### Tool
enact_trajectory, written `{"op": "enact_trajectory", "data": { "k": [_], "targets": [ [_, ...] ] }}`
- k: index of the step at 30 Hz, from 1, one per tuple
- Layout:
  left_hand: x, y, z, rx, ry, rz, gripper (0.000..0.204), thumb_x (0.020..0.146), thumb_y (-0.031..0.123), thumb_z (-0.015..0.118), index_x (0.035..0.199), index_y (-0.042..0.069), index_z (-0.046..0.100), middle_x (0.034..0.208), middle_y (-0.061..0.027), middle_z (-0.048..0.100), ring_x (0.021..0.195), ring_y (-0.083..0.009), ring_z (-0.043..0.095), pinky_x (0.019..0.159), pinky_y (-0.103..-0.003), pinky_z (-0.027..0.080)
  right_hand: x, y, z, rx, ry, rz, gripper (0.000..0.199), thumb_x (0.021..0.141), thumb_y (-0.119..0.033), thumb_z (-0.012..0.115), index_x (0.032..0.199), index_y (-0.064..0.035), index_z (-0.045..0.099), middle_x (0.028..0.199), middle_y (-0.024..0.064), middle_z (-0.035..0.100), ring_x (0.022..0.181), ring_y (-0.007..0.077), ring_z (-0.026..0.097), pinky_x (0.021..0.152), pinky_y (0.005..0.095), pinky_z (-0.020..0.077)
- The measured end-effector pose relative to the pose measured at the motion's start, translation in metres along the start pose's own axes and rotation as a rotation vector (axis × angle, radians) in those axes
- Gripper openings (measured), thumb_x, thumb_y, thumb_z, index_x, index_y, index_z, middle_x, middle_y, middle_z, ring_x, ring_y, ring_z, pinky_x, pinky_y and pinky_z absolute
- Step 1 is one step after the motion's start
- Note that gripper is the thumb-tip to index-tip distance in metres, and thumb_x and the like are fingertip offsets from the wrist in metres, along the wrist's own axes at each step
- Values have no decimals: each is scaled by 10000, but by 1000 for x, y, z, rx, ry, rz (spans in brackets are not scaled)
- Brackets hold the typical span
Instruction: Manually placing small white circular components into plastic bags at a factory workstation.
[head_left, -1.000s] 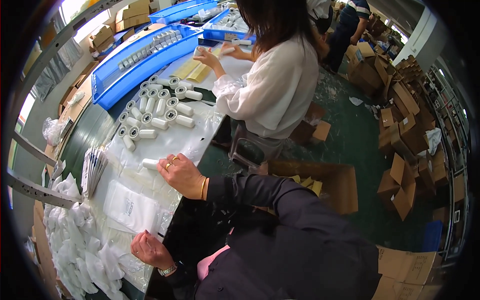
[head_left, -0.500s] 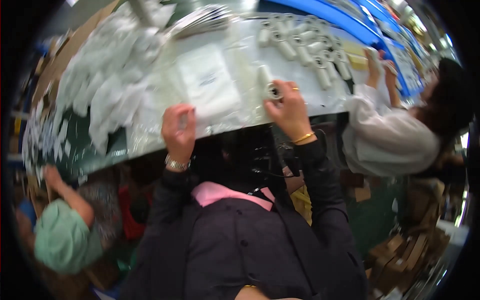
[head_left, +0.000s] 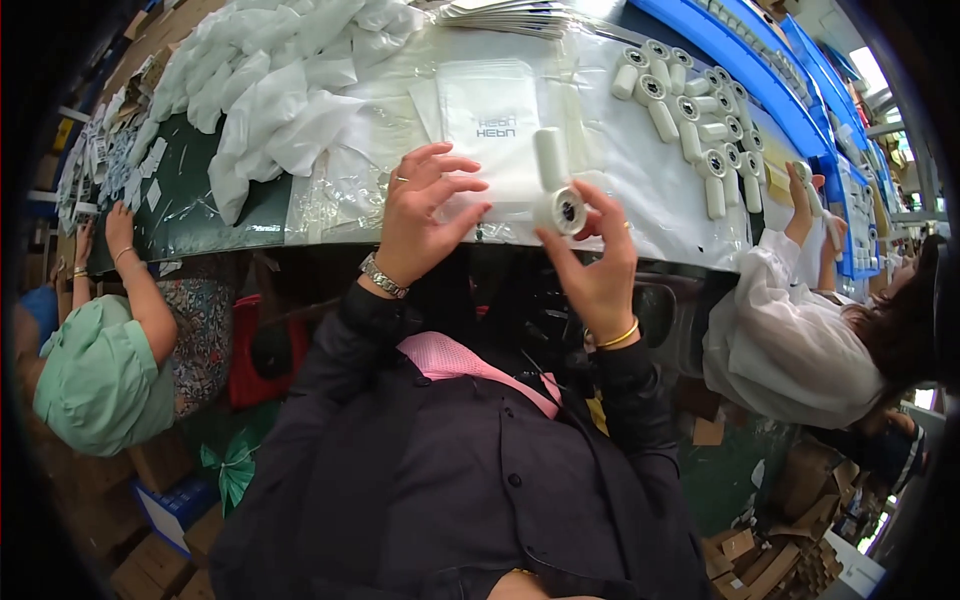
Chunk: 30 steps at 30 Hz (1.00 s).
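My right hand (head_left: pixel 598 262) grips a white round-headed device (head_left: pixel 553 165) by its head, thumb and fingers on the rim. The head has a dark ring in its face, and the stubby cylindrical handle points away from me. To the left, my left hand (head_left: pixel 428 208) is open, fingers spread, holding nothing. It hovers at the near side of a stack of white printed bags (head_left: pixel 488 105), close to the device but apart from it. Several more of the same white devices (head_left: pixel 690 118) lie on the plastic-covered table at the right.
Crumpled white bags (head_left: pixel 285 95) are heaped at the left. A fan of flat sheets (head_left: pixel 505 15) lies at the far edge. Blue trays (head_left: pixel 735 45) run along the far right. One co-worker in green (head_left: pixel 105 365) sits left; another in white (head_left: pixel 785 320) handles a similar device at right.
My left hand has opened from curled fingers to spread ones. My right hand still holds the device, its dark-ringed face still showing. The whole view has shifted and become sharper.
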<state>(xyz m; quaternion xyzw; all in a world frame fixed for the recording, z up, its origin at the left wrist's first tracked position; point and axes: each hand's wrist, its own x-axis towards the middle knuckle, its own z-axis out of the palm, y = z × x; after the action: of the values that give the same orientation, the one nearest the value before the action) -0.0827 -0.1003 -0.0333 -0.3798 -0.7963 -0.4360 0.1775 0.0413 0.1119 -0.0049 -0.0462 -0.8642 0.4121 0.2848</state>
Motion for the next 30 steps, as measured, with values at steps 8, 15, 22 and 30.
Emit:
{"op": "enact_trajectory", "data": {
  "k": [8,15,22,30],
  "targets": [
    [-1,-1,10,128,-46,-70,146,871,224,839,1001,158,834,1164,15,762,1387,-300,570,1166,-474,363,-14,3,29,201,-139,30,567,822,1,909,1307,-26,618,1243,101,729,951,166,719,832,294,584],
    [-2,-7,20,57,21,-260,104,889,210,828,958,133,820,1094,2,774,1310,-287,614,1127,-457,390,-19,15,24,226,-189,14,505,816,-1,911,1205,-27,590,1307,136,729,998,180,735,855,304,593],
    [1,-3,28,8,140,-350,91,907,175,822,971,113,804,1054,-20,778,1228,-287,643,1081,-431,434,-17,24,17,176,-240,-131,466,783,-26,908,1149,-38,619,1250,129,747,1015,217,750,846,325,589],
    [1,4,28,-41,228,-166,80,913,128,814,985,100,793,1080,-34,770,1194,-300,640,1034,-419,489,-4,10,21,-109,-159,-276,474,789,-158,945,1174,-73,682,1232,86,770,980,254,781,819,344,571]
  ]
}}
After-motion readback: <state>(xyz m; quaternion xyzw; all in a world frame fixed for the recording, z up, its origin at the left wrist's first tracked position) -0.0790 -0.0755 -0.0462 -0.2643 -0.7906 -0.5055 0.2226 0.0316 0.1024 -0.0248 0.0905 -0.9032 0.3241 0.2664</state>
